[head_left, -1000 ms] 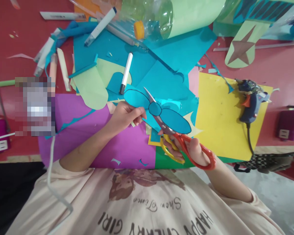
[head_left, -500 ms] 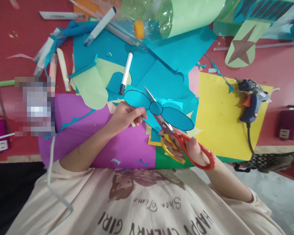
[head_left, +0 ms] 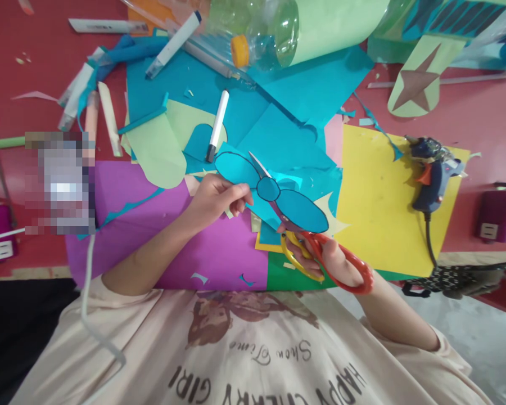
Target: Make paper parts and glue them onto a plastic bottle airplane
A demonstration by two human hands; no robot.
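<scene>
Pinching outlined blue paper [head_left: 301,210], left hand [head_left: 217,198] angled inward, right hand [head_left: 340,263] grasping scissors [head_left: 317,239], thumb through red loop [head_left: 366,278]

The single camera, worn on the head, looked forward and steeply down over the cream printed cloth shirt [head_left: 152,337] and across the flat red tabletop [head_left: 21,107], with the bare left hand [head_left: 220,198] and bare right hand [head_left: 337,260] at close range.

Left hand [head_left: 223,198] pinching a blue paper bow [head_left: 301,210], right hand [head_left: 336,260] gripping red-and-yellow scissors [head_left: 315,241], glue gun [head_left: 432,183] just chilling on yellow paper [head_left: 375,197].
</scene>
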